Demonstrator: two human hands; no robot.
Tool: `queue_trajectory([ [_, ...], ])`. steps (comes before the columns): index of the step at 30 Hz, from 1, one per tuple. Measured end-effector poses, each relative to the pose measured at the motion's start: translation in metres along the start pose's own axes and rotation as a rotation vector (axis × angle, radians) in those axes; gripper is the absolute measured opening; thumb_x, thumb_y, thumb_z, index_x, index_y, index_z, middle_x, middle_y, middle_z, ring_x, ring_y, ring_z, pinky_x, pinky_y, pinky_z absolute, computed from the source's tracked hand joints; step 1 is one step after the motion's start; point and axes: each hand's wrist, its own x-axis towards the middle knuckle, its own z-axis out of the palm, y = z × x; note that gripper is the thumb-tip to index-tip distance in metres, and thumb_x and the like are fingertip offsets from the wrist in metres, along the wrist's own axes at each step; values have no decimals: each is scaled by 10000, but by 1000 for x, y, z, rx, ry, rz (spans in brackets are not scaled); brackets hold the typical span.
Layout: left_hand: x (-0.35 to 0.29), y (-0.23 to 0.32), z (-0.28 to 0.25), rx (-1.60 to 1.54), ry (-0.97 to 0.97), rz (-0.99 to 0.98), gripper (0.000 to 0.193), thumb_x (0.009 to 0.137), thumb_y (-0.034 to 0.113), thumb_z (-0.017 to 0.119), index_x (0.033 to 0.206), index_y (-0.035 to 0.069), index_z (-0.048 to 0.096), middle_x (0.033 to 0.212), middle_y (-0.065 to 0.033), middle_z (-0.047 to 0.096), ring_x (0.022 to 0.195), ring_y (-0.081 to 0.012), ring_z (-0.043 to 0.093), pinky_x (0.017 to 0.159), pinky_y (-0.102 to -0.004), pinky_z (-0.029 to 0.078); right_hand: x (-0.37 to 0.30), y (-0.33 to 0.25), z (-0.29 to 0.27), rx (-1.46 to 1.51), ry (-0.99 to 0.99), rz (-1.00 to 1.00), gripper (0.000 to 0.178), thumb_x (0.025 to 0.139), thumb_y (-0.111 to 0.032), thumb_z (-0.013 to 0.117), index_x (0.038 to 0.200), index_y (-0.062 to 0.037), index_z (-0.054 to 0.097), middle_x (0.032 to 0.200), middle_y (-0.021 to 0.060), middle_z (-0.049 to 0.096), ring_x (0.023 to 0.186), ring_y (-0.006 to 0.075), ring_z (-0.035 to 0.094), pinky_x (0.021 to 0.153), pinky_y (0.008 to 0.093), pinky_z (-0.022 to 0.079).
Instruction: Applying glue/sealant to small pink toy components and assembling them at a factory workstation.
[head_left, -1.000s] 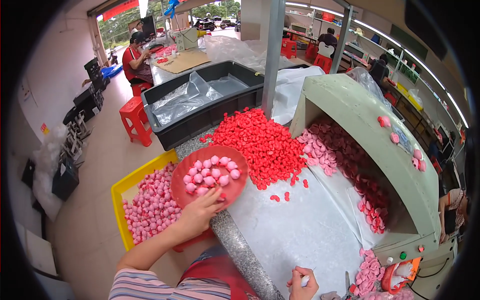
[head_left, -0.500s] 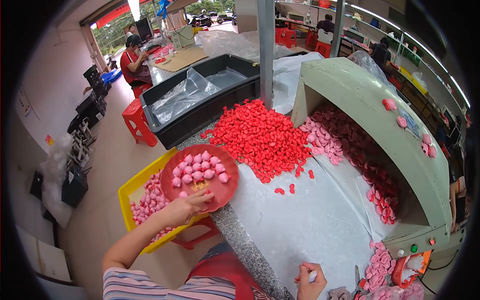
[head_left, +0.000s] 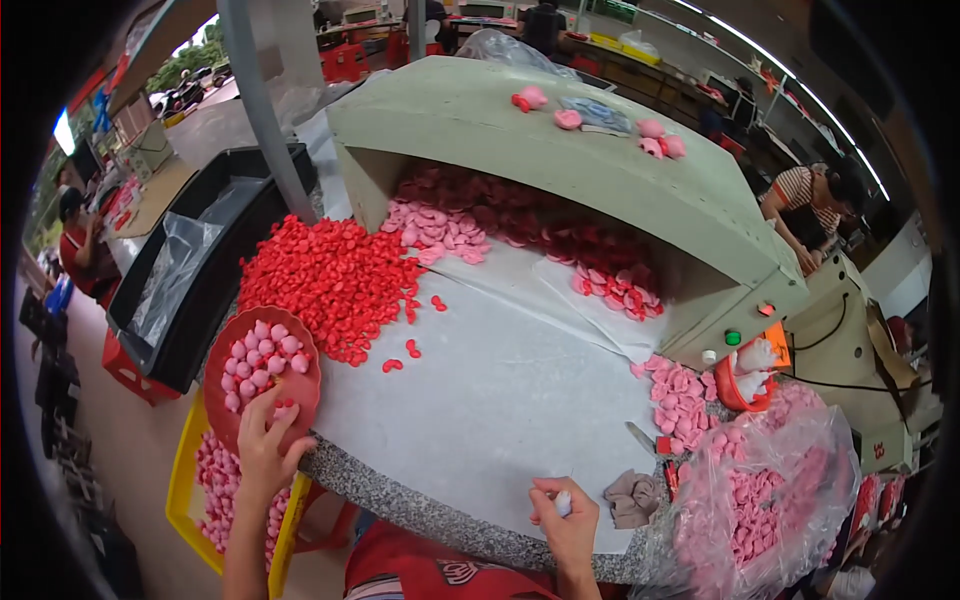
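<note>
My left hand reaches over the near rim of a red scalloped plate. Its fingers are spread, with a pink ball beside the fingertips; whether they touch it is hard to tell. Several round pink pieces with small points lie grouped in the plate. Low over the table's near edge, my right hand is closed round a small white bottle, mostly hidden by the fingers. A grey crumpled cloth lies to the right of that hand.
A heap of small red pieces lies behind the plate. A pale green hooded machine covers pink and red pieces. Scissors, a plastic bag of pink pieces and a yellow crate flank the table. Other people work farther off.
The view has swung to the right, so the plate and heap sit farther left. My left fingers have spread near the plate's rim. My right hand still grips the bottle.
</note>
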Motion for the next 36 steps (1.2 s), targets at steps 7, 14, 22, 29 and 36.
queue_trajectory([
  [7,168,145,142,-796,-41,50,169,748,32,613,916,21,625,894,-112,587,747,-205,587,630,-264,474,-1,-4,-21,295,-38,-25,328,730,41,587,1048,10,512,817,46,546,644,121,544,597,236,458],
  [14,239,215,273,-558,21,-164,417,614,170,744,983,43,595,987,-157,543,903,-355,530,727,-416,450,-34,15,-58,284,151,-121,336,760,9,553,1089,-15,489,871,47,523,779,134,529,702,254,433],
  [22,237,205,264,-570,-4,-195,370,632,156,731,957,40,601,873,-125,592,832,-299,568,702,-379,468,-37,11,-73,87,206,-29,401,747,-37,555,1133,-44,449,932,39,509,818,133,518,742,255,421],
  [29,149,191,153,-2049,-596,-398,366,813,39,554,1165,-9,467,1073,-132,563,1014,-264,546,851,-361,463,-21,1,-58,219,111,-116,435,756,54,547,1171,10,424,937,65,503,854,159,528,784,336,464],
  [36,67,173,84,-2288,-702,-680,425,829,-2,499,1243,0,403,1120,-156,535,1057,-303,520,872,-389,455,-7,-16,-22,313,-45,-98,571,769,48,546,1284,-14,306,945,90,494,884,185,522,778,372,498],
])
